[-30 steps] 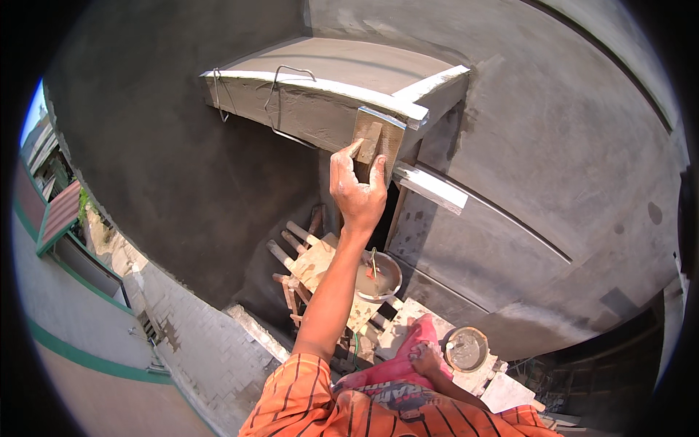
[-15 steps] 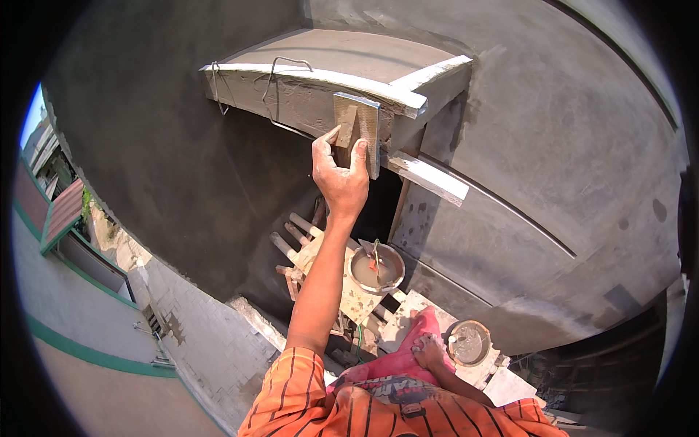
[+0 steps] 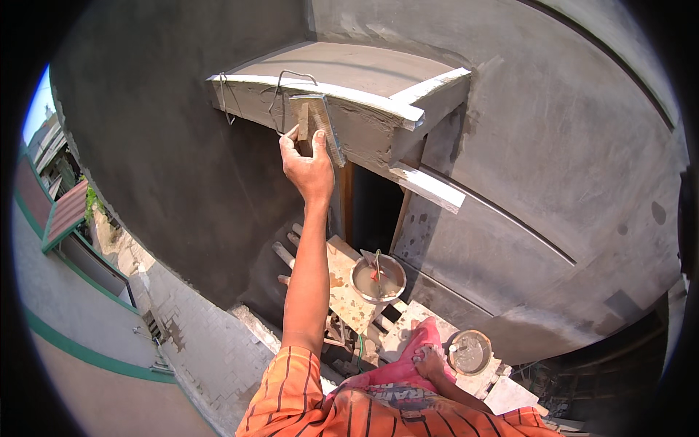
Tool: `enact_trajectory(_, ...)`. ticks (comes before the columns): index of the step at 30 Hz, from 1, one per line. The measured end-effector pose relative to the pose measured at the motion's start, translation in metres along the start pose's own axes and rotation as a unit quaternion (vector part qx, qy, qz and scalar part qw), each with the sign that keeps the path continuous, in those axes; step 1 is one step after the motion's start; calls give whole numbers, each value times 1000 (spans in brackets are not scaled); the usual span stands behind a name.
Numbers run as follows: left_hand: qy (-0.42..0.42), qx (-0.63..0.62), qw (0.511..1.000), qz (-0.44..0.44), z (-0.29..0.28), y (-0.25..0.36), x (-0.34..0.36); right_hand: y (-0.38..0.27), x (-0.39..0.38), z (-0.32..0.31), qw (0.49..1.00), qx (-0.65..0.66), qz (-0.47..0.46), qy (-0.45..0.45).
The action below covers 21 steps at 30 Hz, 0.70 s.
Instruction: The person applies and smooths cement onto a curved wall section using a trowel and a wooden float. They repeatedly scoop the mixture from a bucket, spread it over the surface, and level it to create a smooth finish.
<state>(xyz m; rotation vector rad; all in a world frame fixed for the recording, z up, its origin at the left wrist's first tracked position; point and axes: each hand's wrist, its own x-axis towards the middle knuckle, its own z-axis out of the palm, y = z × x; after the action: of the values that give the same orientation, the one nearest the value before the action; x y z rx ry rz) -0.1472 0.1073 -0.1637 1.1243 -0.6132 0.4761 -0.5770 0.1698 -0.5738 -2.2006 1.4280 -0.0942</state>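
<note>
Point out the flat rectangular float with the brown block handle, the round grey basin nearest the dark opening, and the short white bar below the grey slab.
Flat rectangular float (image 3: pixel 320 120): head view, its tan plate.
Round grey basin (image 3: pixel 377 299): head view, near rim.
Short white bar (image 3: pixel 427 185): head view, its upper face.

Worn on the head, one wide fisheye camera looks down and forward — the shirt close at the lower edge, the ledge and wall farther off.
</note>
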Motion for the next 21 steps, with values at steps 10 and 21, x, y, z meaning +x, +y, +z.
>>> enact_trajectory(10, 41, 96, 994, -18, 8, -30, 48, -8, -8, -3, 998, -33, 51, -16)
enact_trajectory(21, -60, 14, 994, 89, 17, 15, -24, -12, 3, -1, 999, -20, 32, -35)
